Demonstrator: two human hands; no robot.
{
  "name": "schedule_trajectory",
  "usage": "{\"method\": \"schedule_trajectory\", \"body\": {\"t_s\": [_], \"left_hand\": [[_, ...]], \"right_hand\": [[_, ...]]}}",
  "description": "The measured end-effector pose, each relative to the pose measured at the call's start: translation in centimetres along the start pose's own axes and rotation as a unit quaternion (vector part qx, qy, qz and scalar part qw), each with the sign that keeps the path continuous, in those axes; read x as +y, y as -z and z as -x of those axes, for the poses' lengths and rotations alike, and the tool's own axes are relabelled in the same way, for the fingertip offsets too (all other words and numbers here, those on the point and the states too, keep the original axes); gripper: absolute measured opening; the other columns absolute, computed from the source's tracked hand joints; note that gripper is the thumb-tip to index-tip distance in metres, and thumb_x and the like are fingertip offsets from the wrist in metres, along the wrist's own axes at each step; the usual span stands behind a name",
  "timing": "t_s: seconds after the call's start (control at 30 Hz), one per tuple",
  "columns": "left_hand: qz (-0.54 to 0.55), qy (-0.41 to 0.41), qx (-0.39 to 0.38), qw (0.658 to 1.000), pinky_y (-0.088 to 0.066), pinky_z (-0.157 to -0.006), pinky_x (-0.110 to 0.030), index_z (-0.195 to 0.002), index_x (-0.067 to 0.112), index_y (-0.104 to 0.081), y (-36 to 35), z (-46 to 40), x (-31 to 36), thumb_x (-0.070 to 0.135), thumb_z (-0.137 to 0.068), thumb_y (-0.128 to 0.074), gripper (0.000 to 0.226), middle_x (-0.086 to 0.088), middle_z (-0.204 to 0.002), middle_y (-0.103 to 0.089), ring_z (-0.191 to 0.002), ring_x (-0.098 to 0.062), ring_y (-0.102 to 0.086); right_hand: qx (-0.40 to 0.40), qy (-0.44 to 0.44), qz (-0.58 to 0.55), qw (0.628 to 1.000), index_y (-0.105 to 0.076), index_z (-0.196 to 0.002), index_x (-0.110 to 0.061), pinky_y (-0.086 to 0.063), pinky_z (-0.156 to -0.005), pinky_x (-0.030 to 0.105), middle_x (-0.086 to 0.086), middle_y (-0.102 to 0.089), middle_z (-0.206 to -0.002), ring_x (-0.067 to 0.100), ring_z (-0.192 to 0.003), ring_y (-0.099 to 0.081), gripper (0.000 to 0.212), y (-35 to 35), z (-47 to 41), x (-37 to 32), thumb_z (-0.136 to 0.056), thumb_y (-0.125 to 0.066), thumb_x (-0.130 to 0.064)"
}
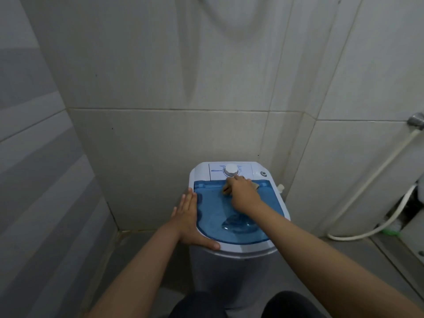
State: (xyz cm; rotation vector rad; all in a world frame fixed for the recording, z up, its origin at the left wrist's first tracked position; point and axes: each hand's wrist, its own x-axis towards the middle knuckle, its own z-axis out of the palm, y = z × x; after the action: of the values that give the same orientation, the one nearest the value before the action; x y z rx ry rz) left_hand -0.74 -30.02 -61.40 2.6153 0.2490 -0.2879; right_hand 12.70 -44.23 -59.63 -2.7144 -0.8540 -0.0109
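**Desk:** Start with the right hand, what have you got?

**Operator:** From my seat, the right hand (244, 193) is down at the far end of the blue lid (215, 216). Its fingers are bunched over a beige cloth (226, 189), pressing it onto the plastic. A corner of cloth pokes out on the left of the hand and another on the right. The fingertips sit just near of the white dial (231, 170). I can't tell if they touch it.

**Desk:** And the left?

**Operator:** The left hand (187, 219) is flat, with its fingers straight and close together, pointing away from me. It lies along the left rim of the washing machine (238, 251), with the thumb stretched out across the near-left curve of the rim. It holds nothing and simply rests there.

**Desk:** Where does the machine sit?

**Operator:** It's a small white top-loader, backed up against the tiled wall (160, 134) with its lid closed. A round button (263, 173) sits to the right of the dial. Further right, a pale hose (367, 187) drops from a metal tap (416, 121) and loops along the grey floor (142, 260).
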Motion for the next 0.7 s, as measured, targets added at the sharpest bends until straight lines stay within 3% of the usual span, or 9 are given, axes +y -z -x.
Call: {"method": "schedule_trajectory", "body": {"t_s": [0.23, 0.43, 0.53, 0.7], "left_hand": [[-0.005, 0.002, 0.007, 1.000, 0.008, -0.117, -0.048, -0.145, 0.013, 0.026, -0.1, 0.1, 0.1, 0.083, -0.029, -0.067, 0.165, 0.000, -0.153, 0.036, -0.142, -0.020, 0.029], [-0.006, 0.002, 0.006, 1.000, 0.008, -0.117, -0.047, -0.145, 0.012, 0.026, 0.1, 0.3, 0.2, 0.092, -0.015, -0.054, 0.172, -0.001, -0.153, 0.035, -0.141, -0.020, 0.030], [-0.006, -0.002, 0.008, 1.000, 0.009, -0.117, -0.047, -0.145, 0.012, 0.026, 0.2, 0.3, 0.3, 0.092, -0.015, -0.054, 0.172, -0.002, -0.153, 0.035, -0.141, -0.021, 0.030], [-0.016, -0.007, 0.011, 1.000, 0.012, -0.115, -0.045, -0.145, 0.013, 0.026, 0.1, 0.2, 0.0, 0.090, -0.021, -0.058, 0.169, -0.003, -0.153, 0.035, -0.141, -0.021, 0.030]], "right_hand": [[-0.038, 0.096, 0.006, 0.995, -0.051, -0.121, -0.012, -0.040, -0.099, 0.042, 0.010, -0.049, -0.126, 0.033, -0.113, -0.045, 0.049, 0.2, 5.0, -0.5, -0.074, -0.064, -0.009], [-0.113, 0.153, 0.009, 0.982, -0.055, -0.123, -0.019, -0.044, -0.096, 0.033, 0.004, -0.059, -0.122, 0.023, -0.109, -0.055, 0.050, 2.8, 9.2, -1.4, -0.077, -0.058, 0.000], [-0.176, 0.120, -0.029, 0.977, -0.063, -0.117, -0.021, -0.051, -0.087, 0.030, 0.003, -0.066, -0.113, 0.020, -0.101, -0.061, 0.050, 5.8, 8.6, -0.8, -0.075, -0.056, 0.006], [-0.008, -0.016, -0.136, 0.991, -0.067, -0.099, -0.010, -0.054, -0.076, 0.027, 0.001, -0.062, -0.089, 0.015, -0.084, -0.058, 0.047, 7.4, 5.6, 1.8, -0.069, -0.043, 0.016]]}}
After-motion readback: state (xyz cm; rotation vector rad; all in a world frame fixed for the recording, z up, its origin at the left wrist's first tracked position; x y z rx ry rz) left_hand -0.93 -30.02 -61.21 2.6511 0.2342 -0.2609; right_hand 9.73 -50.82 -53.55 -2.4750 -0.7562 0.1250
